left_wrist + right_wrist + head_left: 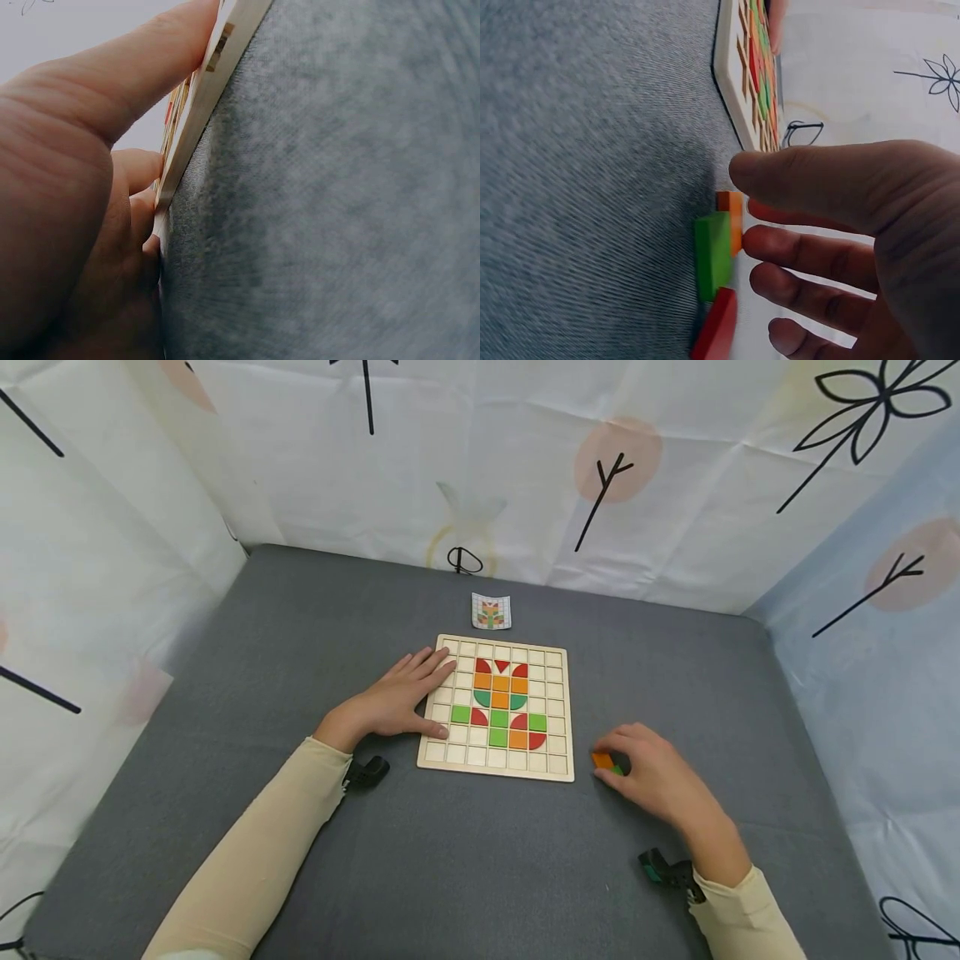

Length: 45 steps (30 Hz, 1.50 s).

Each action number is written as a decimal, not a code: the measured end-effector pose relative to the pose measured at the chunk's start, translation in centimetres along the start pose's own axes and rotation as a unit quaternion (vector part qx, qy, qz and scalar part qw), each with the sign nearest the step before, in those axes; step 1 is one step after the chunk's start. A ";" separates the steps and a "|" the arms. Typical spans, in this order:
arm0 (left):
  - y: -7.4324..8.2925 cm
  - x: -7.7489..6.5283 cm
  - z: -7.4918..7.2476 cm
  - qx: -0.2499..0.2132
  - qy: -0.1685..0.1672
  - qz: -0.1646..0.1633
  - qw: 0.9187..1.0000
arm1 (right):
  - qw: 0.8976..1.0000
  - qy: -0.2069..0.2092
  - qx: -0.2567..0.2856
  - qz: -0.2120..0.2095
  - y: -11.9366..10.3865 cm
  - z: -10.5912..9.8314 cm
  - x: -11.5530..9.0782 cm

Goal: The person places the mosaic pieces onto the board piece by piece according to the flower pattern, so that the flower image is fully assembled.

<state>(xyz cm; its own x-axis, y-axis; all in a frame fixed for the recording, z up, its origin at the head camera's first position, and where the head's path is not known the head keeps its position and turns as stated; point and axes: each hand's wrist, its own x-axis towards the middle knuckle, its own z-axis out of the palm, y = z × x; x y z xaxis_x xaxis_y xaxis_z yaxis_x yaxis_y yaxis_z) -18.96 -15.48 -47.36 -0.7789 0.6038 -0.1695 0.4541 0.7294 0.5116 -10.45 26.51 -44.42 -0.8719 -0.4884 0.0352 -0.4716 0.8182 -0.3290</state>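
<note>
My left hand rests with spread, straight fingers on the left edge of a wooden grid board. Its thumb lies on the board's rim in the left wrist view. Red, orange and green tiles fill several squares of the board, including an orange tile near the middle. To the right of the board, my right hand hovers over loose pieces, thumb and fingers apart. In the right wrist view an orange tile, a green tile and a red tile lie just beyond the fingertips.
A small card with a coloured grid pattern lies behind the board. The grey tabletop surrounds everything, and white printed cloth hangs along the back and sides.
</note>
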 end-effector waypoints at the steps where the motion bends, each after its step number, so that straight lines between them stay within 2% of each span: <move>1: 0.0 0.0 0.0 0.000 0.000 0.000 1.000 | 1.000 0.000 -0.001 -0.001 0.0 0.1 0.0; 23: 0.2 -0.1 0.0 0.001 -0.002 -0.005 1.000 | 1.000 0.017 -0.022 0.000 -0.1 0.7 0.2; 36: 0.3 -0.1 -0.1 0.001 -0.002 0.002 1.000 | 1.000 0.012 -0.023 -0.003 0.0 0.9 0.0; 45: -0.1 0.0 -0.1 0.004 -0.004 0.012 1.000 | 0.999 0.038 -0.025 -0.011 -0.1 0.8 0.2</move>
<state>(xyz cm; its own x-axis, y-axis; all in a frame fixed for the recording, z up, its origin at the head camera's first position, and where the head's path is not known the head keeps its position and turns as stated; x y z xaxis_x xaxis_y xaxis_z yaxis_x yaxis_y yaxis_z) -19.07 -15.58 -47.37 -0.7643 0.6233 -0.1653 0.4753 0.7177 0.5089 -10.49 26.05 -45.10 -0.8677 -0.4838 0.1144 -0.4954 0.8222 -0.2803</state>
